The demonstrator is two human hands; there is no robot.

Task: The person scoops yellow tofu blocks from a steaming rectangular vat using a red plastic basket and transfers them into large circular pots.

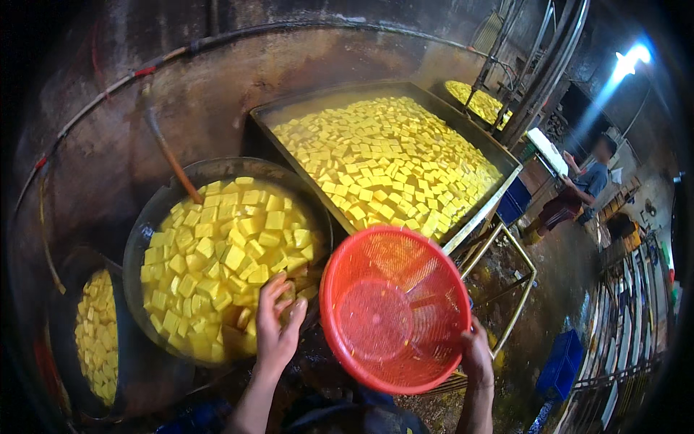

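Note:
My right hand grips the rim of a red plastic colander, which is tilted so that its inside faces me. Only a few small yellow crumbs cling to its mesh. To its left, my left hand hovers over the near right side of a round metal vat, fingers apart and slightly curled, holding nothing. Yellow cubes that look like tofu fill the vat in yellowish liquid. A brown hose runs down into it. Whether my left fingertips touch the liquid is hard to tell.
Behind the colander stands a large rectangular metal tank of similar cubes. Another vat sits at far left, and one more at the back. A person holds a white tray. Blue crates stand on the wet floor.

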